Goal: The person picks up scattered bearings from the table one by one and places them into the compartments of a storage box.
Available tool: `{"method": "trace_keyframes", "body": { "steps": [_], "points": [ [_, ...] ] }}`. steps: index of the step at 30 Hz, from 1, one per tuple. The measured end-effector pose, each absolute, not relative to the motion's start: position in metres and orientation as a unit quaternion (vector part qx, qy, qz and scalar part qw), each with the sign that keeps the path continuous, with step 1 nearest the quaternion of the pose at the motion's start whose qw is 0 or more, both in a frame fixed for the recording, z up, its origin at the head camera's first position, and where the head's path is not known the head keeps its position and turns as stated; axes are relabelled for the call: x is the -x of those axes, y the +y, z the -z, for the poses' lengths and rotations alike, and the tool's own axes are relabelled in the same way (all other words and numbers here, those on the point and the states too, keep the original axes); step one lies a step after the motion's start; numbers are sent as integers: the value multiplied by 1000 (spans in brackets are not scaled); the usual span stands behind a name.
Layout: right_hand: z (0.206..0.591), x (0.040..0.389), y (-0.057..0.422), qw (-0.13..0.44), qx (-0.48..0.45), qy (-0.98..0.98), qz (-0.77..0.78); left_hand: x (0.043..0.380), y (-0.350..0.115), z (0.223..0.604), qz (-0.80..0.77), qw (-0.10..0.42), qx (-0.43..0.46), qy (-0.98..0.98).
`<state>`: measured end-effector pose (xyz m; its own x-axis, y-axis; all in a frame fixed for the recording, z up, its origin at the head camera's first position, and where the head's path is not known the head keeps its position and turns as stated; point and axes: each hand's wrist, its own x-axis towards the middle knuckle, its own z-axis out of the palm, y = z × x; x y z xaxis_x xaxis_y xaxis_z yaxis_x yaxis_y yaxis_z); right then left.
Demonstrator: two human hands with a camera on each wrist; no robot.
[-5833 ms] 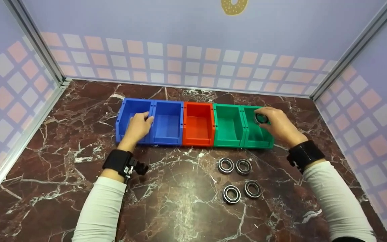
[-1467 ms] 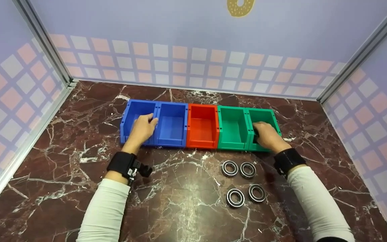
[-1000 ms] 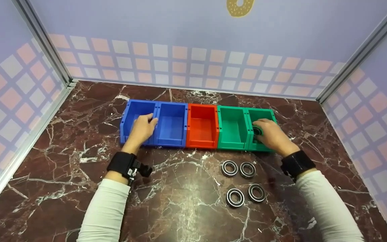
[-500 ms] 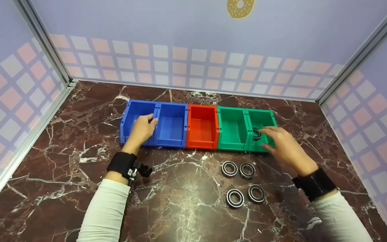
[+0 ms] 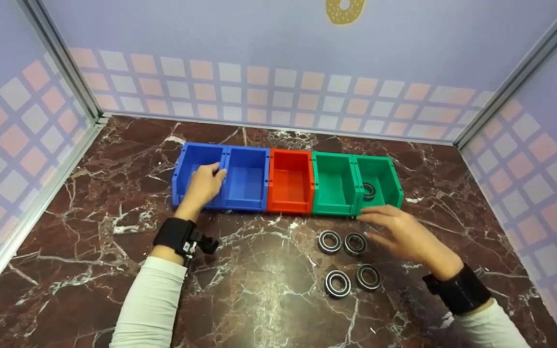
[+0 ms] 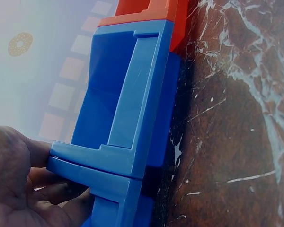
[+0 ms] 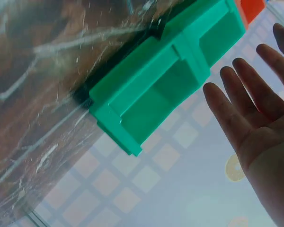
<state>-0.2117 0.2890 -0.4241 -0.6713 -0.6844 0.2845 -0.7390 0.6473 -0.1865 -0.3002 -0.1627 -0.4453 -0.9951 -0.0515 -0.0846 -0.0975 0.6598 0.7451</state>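
Note:
A row of joined plastic storage bins stands on the marble-patterned table: two blue, one red (image 5: 291,183), two green. My left hand (image 5: 204,183) grips the wall between the two blue bins (image 5: 245,179); in the left wrist view its thumb (image 6: 38,152) lies at the wall's edge and the other fingers curl inside the leftmost bin. One ball bearing (image 5: 368,191) leans inside the rightmost green bin (image 5: 388,179). My right hand (image 5: 406,236), fingers extended and holding nothing, hovers in front of that bin, just right of a bearing (image 5: 355,244) on the table.
Three more bearings lie near it: one beside it (image 5: 329,241), two closer to me, left (image 5: 337,283) and right (image 5: 368,277). Patterned panels (image 5: 278,92) enclose the table at the back and both sides.
My right hand set a bearing down in the rightmost green bin and let go. It then drew back toward me, out over the table. My left hand kept its place.

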Motion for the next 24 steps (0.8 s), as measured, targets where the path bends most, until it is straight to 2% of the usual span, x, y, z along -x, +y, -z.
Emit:
{"method": "trace_keyframes", "body": {
  "steps": [11, 24],
  "points": [
    [439, 184, 289, 107, -415, -889, -164, 298, -165, 446, -420, 24, 30, 907],
    [454, 165, 293, 84, -416, -887, -181, 299, -162, 445, -425, 30, 40, 904]
  ]
}}
